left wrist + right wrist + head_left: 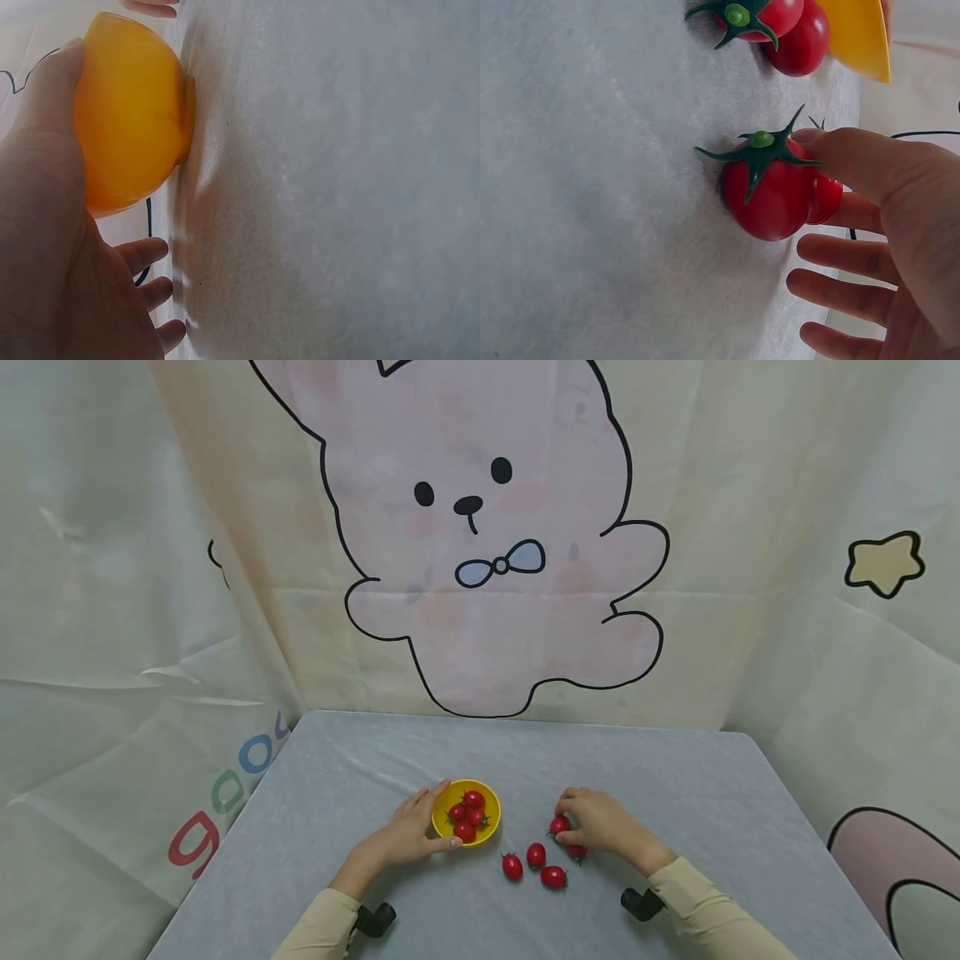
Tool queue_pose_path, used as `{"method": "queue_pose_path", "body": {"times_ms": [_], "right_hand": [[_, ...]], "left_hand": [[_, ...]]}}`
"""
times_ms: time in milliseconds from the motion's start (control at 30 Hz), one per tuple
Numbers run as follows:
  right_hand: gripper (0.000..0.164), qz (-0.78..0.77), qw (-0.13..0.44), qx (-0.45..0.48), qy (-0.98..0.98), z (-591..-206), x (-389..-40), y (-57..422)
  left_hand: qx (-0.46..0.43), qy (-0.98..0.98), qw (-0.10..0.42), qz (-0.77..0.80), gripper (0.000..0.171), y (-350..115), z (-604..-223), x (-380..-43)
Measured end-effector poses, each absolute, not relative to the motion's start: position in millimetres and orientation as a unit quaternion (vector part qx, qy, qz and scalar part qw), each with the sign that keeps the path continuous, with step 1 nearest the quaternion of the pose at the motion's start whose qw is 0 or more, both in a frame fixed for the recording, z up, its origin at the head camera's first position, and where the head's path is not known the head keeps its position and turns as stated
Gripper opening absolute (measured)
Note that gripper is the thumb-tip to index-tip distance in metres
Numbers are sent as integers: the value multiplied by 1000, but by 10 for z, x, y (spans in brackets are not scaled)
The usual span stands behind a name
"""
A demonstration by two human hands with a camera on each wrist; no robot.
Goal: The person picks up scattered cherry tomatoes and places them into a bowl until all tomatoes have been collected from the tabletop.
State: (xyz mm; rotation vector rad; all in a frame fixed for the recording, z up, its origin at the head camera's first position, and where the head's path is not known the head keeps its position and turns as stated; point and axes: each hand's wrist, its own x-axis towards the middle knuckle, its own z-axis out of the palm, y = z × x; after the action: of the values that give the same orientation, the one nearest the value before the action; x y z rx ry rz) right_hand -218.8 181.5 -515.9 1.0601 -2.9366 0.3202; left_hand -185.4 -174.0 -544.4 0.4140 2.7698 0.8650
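My left hand (408, 831) holds the side of a small yellow bowl (131, 112), its thumb on the near rim and fingers reaching round the left side. Several cherry tomatoes (474, 799) with green stems lie inside that bowl. To the right, my right hand (603, 824) pinches a cherry tomato (827, 201) between thumb and index finger, low over the cloth; whether it touches the cloth I cannot tell. The other right fingers are spread. Another tomato (769, 199) sits on the cloth just beside the thumb.
Between bowl and right hand, three more cherry tomatoes lie loose: one on the left (512, 867), one in the middle (536, 856), one nearer me (553, 877). A grey cloth (637, 760) covers the table. Printed curtains (697, 652) hang behind and at both sides.
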Motion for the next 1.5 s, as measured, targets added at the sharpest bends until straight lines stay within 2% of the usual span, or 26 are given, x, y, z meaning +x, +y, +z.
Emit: {"method": "queue_pose_path", "body": {"times_ms": [267, 933, 1300, 1500], "right_hand": [[28, 93, 7, 340, -936, -5139, -2203, 1783], [29, 91, -31, 306, -947, -4947, -2307, 1590], [27, 89, -5, 329, -940, -4892, -2340, 1514], [28, 94, -9, 338, -937, -4799, -2340, 1432]], "left_hand": [[142, 940, 106, 291, 105, -1729, -5428, -1846], [136, 940, 107, 295, 105, -1727, -5434, -1864], [138, 941, 103, 292, 105, -1729, -5449, -1867], [141, 940, 104, 293, 105, -1735, -5457, -1866]]}}
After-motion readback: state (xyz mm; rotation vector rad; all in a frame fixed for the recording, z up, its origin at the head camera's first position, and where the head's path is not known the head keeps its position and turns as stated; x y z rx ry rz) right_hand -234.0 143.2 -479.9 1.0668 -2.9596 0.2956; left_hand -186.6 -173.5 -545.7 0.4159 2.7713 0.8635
